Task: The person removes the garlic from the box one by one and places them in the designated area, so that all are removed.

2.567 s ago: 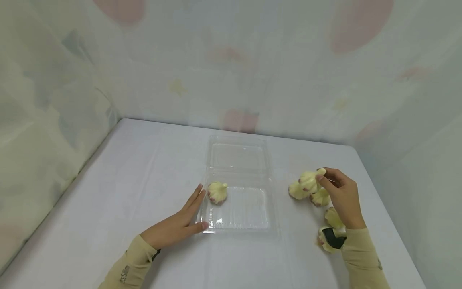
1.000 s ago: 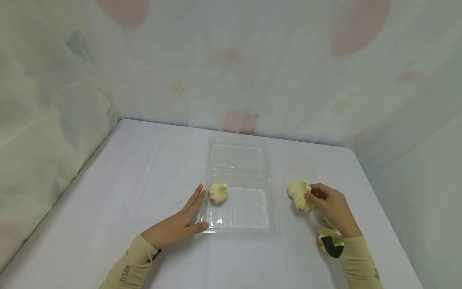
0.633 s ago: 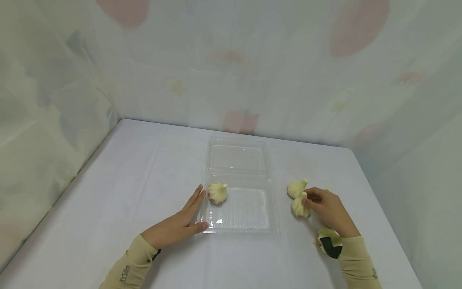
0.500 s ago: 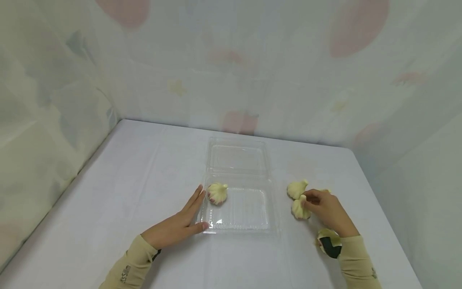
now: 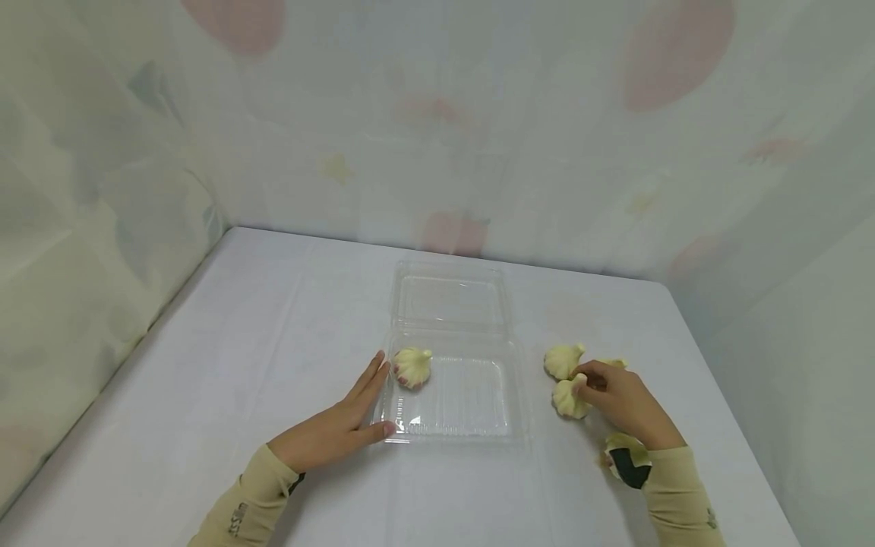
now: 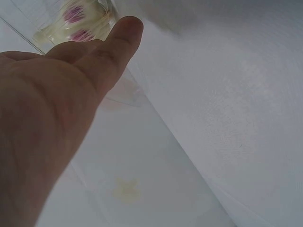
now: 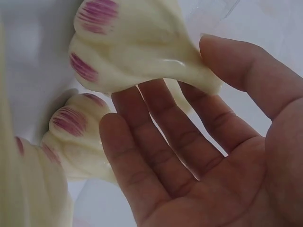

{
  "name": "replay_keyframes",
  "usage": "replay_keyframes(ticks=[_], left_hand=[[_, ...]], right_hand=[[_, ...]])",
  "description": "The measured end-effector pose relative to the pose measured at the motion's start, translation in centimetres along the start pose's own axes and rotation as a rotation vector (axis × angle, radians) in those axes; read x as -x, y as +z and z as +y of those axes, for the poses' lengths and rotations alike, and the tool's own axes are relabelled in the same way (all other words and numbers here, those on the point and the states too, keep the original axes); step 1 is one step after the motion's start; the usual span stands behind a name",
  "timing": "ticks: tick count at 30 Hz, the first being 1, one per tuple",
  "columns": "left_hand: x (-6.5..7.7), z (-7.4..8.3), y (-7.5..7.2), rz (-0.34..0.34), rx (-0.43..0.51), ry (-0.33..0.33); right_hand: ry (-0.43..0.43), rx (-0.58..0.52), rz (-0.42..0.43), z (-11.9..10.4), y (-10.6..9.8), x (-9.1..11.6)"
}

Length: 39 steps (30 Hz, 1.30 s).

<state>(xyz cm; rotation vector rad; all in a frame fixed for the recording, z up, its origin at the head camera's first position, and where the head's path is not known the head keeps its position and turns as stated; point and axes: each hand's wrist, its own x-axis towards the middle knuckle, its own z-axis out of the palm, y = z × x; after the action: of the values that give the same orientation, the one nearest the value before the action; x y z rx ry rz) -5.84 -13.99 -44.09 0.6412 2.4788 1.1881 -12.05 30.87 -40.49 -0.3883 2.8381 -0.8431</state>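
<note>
My right hand point(image 5: 625, 399) pinches a pale garlic bulb point(image 5: 566, 399) by its stem, thumb on one side and fingers on the other. In the right wrist view the held garlic bulb point(image 7: 132, 47) shows purple streaks. Just behind it on the table sits another garlic bulb point(image 5: 562, 360). Straight fingers of my left hand point(image 5: 335, 429) rest along the left edge of an opened clear plastic container point(image 5: 472, 387), its thumb at the near corner. Inside the container, at the left, lies one garlic bulb point(image 5: 412, 367).
The container's clear lid point(image 5: 447, 300) lies folded back, away from me. A garlic bulb point(image 5: 617, 363) is partly hidden behind my right hand, and another garlic bulb point(image 5: 620, 441) sits by the right wrist. Patterned cloth walls point(image 5: 547, 152) border the white table point(image 5: 287, 304).
My right hand has lowered the garlic bulb from above the others and brought it left and nearer, in front of another bulb. The left hand and container have stayed in place.
</note>
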Motion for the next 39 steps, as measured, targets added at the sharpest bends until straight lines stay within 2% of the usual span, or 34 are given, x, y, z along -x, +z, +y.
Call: replay_keyframes(ticks=[12, 27, 39], left_hand=[[0.0, 0.2, -0.1, -0.002, 0.012, -0.011], [0.0, 0.0, 0.0, -0.001, 0.006, -0.009], [0.0, 0.1, 0.0, -0.007, 0.008, -0.012]], right_hand=[[-0.011, -0.027, 0.042, -0.2, -0.3, 0.3], [-0.007, -0.022, 0.094, -1.4, -1.2, 0.8], [-0.038, -0.024, 0.156, -1.8, -1.9, 0.7]])
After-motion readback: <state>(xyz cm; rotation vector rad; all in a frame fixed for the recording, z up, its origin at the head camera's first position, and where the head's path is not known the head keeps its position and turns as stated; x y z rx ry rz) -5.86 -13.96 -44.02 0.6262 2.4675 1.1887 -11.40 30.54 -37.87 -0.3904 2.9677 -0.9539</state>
